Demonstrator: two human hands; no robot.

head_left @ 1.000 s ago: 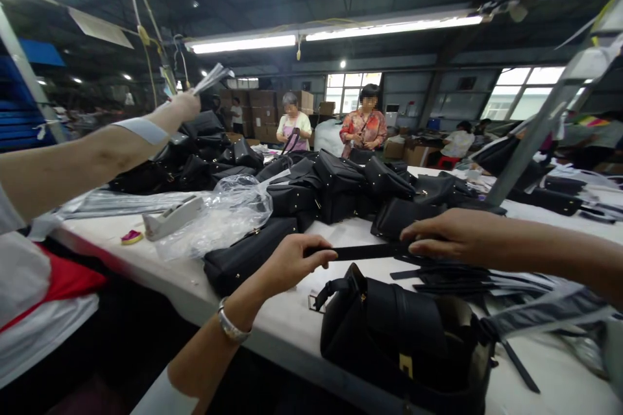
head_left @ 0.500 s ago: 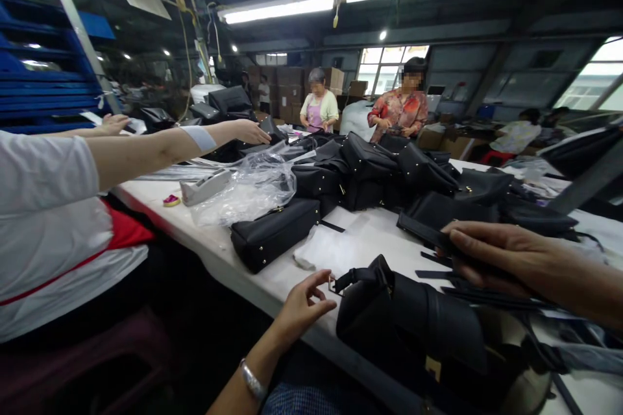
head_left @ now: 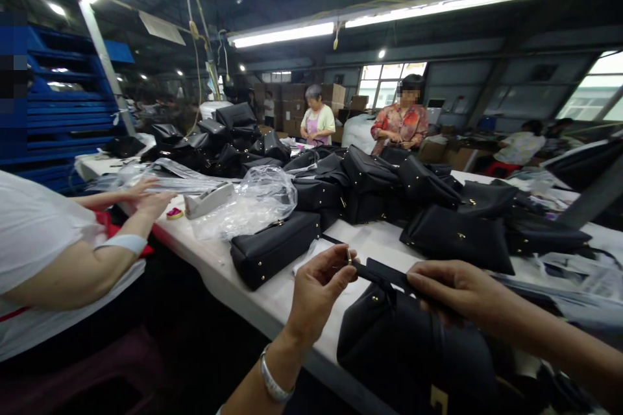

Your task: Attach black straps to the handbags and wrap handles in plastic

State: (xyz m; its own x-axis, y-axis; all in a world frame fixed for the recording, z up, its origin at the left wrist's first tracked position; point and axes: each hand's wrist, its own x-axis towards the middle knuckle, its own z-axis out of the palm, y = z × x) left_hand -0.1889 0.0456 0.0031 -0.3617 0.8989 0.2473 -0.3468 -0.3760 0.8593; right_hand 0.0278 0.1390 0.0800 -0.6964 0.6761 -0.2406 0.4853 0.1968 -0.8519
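Note:
My left hand [head_left: 316, 295], a bangle on its wrist, pinches a small gold buckle [head_left: 349, 256] on a narrow black strap tab. The tab runs to the side of a black handbag [head_left: 384, 343] lying at the table's near edge. My right hand [head_left: 450, 285] grips a flat black strap [head_left: 384, 272] between thumb and fingers. Its left end lies close beside the buckle; whether it passes through the frame, I cannot tell. A gold clasp [head_left: 439, 400] shows low on the bag. My right arm hides part of the bag.
A black bag [head_left: 275, 249] lies left of my hands, with clear plastic wrap [head_left: 248, 207] behind it. More black bags [head_left: 370, 178] are heaped across the white table [head_left: 214, 259]. At left sits a co-worker in a white shirt [head_left: 43, 240]; two people stand across the table.
My left hand has risen and closed on the buckle. My right hand has brought the strap leftward, over the bag. The co-worker's outstretched arms have drawn back to the table edge.

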